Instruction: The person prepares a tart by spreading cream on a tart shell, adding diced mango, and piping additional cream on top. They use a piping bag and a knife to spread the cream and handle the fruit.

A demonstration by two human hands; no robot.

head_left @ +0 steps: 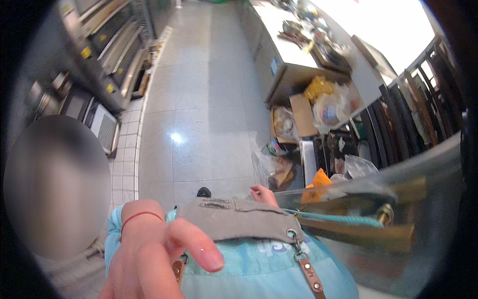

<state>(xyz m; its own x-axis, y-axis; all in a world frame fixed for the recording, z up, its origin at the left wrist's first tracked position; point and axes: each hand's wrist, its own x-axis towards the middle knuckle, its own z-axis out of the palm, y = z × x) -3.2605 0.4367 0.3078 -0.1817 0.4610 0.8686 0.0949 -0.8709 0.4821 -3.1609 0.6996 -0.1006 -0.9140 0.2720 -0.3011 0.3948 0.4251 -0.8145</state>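
My left hand [154, 249] is raised close, large at the lower left, with a red string [142, 218] round its wrist. Its thumb stands apart from the fingers, which run toward the lower edge; nothing shows in it, and it is open. Lower and farther off, beside my apron, my right hand [264, 194] hangs with loosely bent fingers and appears open and bare. The grey apron top [209, 222] and light blue cloth [239, 271] cover my front, with a brown leather strap [311, 276] clipped on. A teal rope [338, 217] runs to a brass fitting [385, 215] on the see-through panel at right.
A tiled floor aisle [194, 89] stretches ahead. Stacked metal ovens [117, 45] line the left side. On the right are a cluttered worktop [286, 42], bagged goods [331, 107], a cardboard box [302, 115] and upright dark trays [393, 119]. A blurred oval hides the lower left.
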